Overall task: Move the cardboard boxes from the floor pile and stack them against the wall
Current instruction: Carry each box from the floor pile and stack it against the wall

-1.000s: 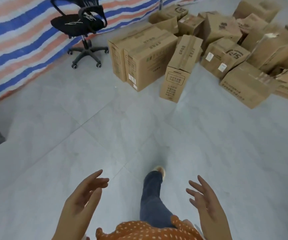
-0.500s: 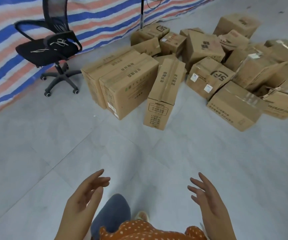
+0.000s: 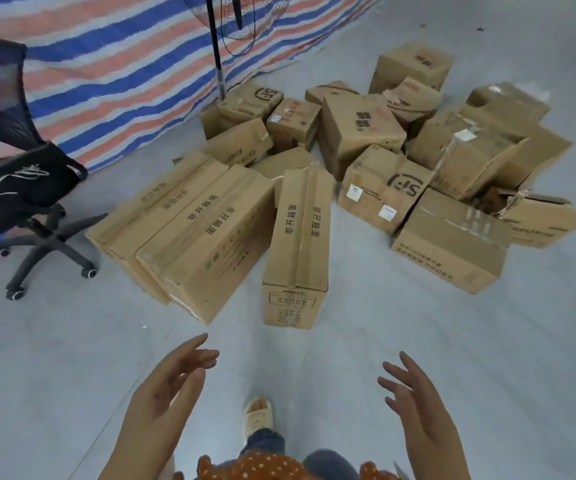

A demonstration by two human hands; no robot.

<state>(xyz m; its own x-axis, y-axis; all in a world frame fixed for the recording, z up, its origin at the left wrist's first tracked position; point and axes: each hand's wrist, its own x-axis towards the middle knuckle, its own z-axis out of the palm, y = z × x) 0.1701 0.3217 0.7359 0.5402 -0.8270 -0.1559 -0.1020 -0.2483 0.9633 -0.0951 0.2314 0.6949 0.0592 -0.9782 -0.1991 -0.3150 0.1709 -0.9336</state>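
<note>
A pile of several brown cardboard boxes lies on the grey floor ahead. Nearest me are a narrow long box lying end-on and, to its left, a wide box beside another of similar size. A box with a torn flap sits to the right. My left hand and my right hand are raised in front of me, fingers spread and relaxed, holding nothing. Both hands are short of the nearest boxes and touch none.
A black office chair on castors stands at the left. A striped blue, white and orange tarp covers the wall behind the pile. A black pole of a fan stand rises by the tarp. My slippered foot is on the floor tiles.
I have walked toward the pile: the boxes and the chair appear larger and closer. My hands stay raised and spread, holding nothing.
</note>
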